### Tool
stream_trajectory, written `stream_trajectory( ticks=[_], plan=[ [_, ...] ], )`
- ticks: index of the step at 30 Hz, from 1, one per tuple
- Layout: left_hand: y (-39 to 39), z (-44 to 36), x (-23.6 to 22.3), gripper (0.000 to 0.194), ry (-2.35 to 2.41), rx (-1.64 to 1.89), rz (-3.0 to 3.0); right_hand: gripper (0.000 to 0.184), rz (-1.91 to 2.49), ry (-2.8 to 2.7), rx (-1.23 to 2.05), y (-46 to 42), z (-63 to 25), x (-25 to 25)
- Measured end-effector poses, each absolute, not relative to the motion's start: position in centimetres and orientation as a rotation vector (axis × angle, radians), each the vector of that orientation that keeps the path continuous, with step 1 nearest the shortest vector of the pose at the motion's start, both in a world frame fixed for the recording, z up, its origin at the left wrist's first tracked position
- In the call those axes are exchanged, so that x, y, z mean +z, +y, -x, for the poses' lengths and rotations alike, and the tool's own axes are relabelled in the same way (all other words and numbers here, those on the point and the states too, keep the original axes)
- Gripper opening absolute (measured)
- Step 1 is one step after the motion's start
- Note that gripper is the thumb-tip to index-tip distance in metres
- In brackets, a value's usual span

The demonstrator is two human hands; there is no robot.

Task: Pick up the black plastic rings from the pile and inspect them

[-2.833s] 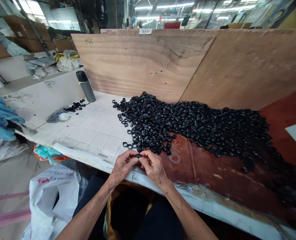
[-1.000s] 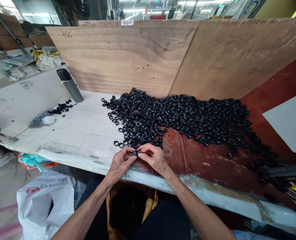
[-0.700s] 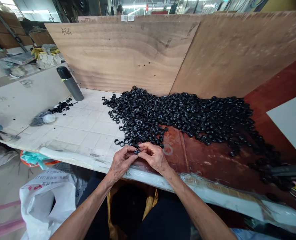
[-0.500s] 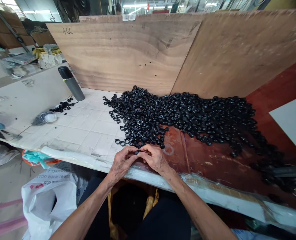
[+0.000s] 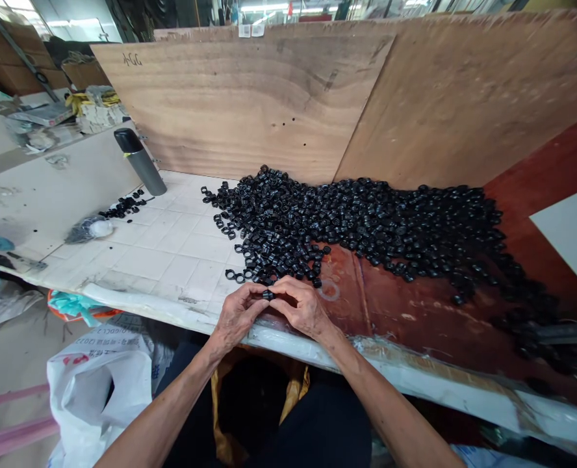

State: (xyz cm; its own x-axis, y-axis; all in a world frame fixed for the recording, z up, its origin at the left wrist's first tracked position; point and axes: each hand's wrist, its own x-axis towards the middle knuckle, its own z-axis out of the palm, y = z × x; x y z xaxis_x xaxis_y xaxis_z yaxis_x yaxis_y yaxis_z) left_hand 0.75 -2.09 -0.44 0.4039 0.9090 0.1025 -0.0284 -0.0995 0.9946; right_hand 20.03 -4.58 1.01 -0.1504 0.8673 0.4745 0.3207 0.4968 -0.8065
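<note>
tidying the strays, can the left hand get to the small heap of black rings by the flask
Probably yes, once it lets go: the left hand is pinching a black ring with the right hand, and only white tiles lie between it and the small heap.

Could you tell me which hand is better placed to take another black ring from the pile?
Probably the right hand: the pile spreads mostly to its side, reaching just beyond its fingers. The left hand shares the small black ring with it, so it must let go first.
</note>
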Motion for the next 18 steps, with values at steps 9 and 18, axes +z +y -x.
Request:
stream_trajectory(
  ticks=[9, 18],
  plan=[
    [-2.2, -1.0, 0.0, 0.021, 0.881, 0.991, -1.465, 0.015, 1.006, -1.691, 0.672, -4.4, -20.1, 1.4],
    [-2.3, -0.7, 0.1, 0.015, 0.808, 1.043, -1.740, 0.029, 1.227, -1.686, 0.719, -4.7, -19.6, 0.3]
  ],
)
